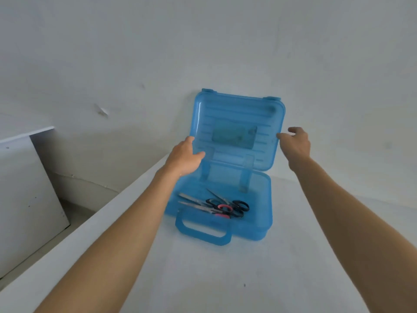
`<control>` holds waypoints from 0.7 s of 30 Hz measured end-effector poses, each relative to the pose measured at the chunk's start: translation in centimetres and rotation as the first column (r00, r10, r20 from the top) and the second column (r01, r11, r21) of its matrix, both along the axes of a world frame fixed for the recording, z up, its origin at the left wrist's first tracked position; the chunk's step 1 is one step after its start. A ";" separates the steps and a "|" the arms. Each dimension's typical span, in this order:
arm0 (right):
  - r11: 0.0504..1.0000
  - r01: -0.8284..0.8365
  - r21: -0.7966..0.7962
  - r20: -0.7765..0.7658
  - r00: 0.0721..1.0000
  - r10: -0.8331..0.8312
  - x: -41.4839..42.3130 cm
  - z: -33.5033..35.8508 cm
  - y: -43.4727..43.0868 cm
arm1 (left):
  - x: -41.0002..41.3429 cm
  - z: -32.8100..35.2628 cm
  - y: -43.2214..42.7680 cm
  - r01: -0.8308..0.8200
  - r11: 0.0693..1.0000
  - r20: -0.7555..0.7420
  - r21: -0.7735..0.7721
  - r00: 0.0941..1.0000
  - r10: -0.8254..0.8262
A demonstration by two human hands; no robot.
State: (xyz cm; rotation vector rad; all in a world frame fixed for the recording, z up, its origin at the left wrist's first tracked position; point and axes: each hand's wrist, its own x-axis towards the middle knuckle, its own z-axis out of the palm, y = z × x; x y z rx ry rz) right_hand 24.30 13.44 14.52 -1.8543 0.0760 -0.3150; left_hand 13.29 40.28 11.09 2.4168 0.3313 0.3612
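My left hand (pixel 185 155) pinches the left edge of the translucent blue plastic lid (pixel 237 114), thumb inside, propping it upright. My right hand (pixel 295 143) is loose, fingers apart, just beside the lid's right edge, ready to steady it; contact unclear. Below the lid, the matching blue carry-case base (pixel 259 199) sits on the white table (pixel 225 279), steel scissors with black and pink handles (pixel 216 205) inside.

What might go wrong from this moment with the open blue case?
If the lid drops shut, the left hand gripping its edge may get pinched. The scissors lie loose in the case; tilting it could make them slide or spill.
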 end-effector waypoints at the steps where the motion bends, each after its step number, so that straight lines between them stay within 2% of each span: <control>1: 0.999 -0.038 0.013 -0.014 0.999 0.038 1.0 0.4 -0.3 | 1.3 0.6 0.4 -0.017 0.999 0.012 -0.028 1.000 0.017; 3: 0.995 -0.097 0.030 -0.016 0.995 0.097 2.8 0.9 -0.7 | 3.9 1.3 1.2 -0.066 0.993 0.023 -0.096 0.997 0.068; 7: 0.976 -0.207 -0.073 -0.017 0.978 0.206 4.9 1.2 -1.2 | 8.3 1.7 2.1 -0.103 0.944 0.026 -0.314 0.993 0.117; 10: 0.959 -0.275 -0.069 -0.011 0.962 0.275 5.6 1.0 -1.0 | 10.3 2.1 2.5 -0.058 0.852 0.069 -0.520 0.992 0.110; 13: 0.963 -0.260 -0.075 0.039 0.964 0.263 5.5 0.4 -1.0 | 11.9 1.8 3.5 0.004 0.744 0.106 -0.669 0.990 0.091; 15: 0.964 -0.254 -0.079 0.082 0.962 0.260 4.7 -0.1 -1.1 | 10.5 2.5 2.7 0.038 0.700 0.139 -0.713 0.987 0.087; 18: 0.964 -0.265 0.015 0.157 0.953 0.259 2.2 -0.3 -1.6 | 8.8 2.9 2.6 0.098 0.686 0.220 -0.721 0.971 0.092; 21: 0.954 -0.282 0.098 0.186 0.947 0.261 -1.7 -0.7 -2.1 | 5.7 3.0 3.7 0.114 0.685 0.195 -0.719 0.980 0.041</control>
